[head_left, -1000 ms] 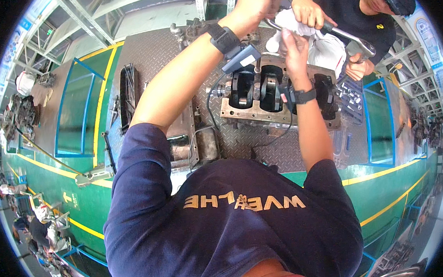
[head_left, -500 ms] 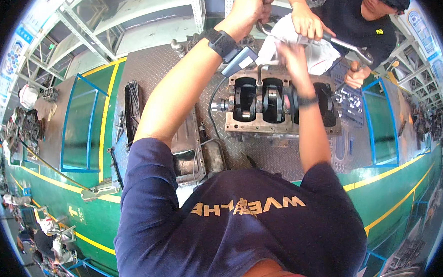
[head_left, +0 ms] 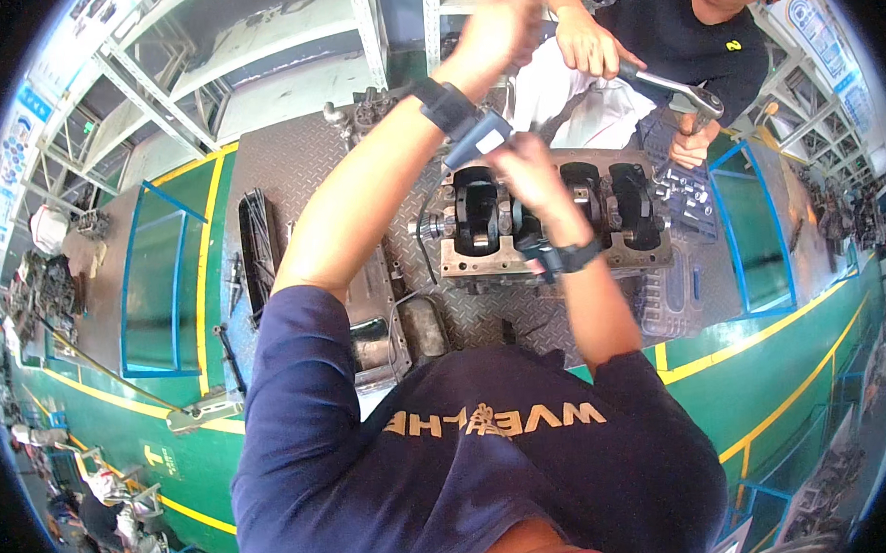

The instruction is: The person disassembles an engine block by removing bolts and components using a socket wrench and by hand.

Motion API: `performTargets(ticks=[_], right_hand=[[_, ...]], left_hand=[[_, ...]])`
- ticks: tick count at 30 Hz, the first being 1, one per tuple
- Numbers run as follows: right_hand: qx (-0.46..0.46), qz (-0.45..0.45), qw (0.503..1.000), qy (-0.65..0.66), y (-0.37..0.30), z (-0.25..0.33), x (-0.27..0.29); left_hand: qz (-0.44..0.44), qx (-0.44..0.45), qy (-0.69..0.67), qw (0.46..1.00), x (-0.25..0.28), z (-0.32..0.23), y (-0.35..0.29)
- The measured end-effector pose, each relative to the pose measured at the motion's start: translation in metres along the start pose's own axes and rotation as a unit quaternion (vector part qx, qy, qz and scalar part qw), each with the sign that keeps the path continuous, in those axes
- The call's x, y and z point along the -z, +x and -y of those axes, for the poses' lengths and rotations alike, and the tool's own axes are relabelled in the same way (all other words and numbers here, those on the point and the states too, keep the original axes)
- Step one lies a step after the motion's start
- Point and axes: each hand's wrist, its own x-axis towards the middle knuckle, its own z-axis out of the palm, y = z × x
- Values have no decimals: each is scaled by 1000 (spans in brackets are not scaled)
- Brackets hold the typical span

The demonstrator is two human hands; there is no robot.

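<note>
A grey engine block (head_left: 462, 265) with its crankshaft showing lies on the checker-plate bench. My right hand (head_left: 522, 162), blurred, hovers over the middle of the block, fingers curled; I cannot tell whether it holds anything. My left hand (head_left: 500, 23) is raised beyond the block's far edge, closed in a fist, with nothing visible in it. Both wrists carry dark bands. Across the bench a co-worker in a black shirt holds a long ratchet wrench (head_left: 669, 86) with both hands.
A tray of sockets (head_left: 689, 198) sits to the right of the block. Dark metal parts (head_left: 258, 246) and a metal pan (head_left: 371, 340) lie on the steel plate to the left. Green floor with yellow lines surrounds the bench; white shelving stands behind.
My right hand has come down from near the co-worker's hand onto the middle of the block. My left hand stays raised. The block now sits lower in view.
</note>
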Motion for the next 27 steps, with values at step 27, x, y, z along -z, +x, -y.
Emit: performTargets(ticks=[27], right_hand=[[51, -113, 988, -96, 2, -18, 31]], left_hand=[[-52, -11, -46, 998, -24, -16, -37]])
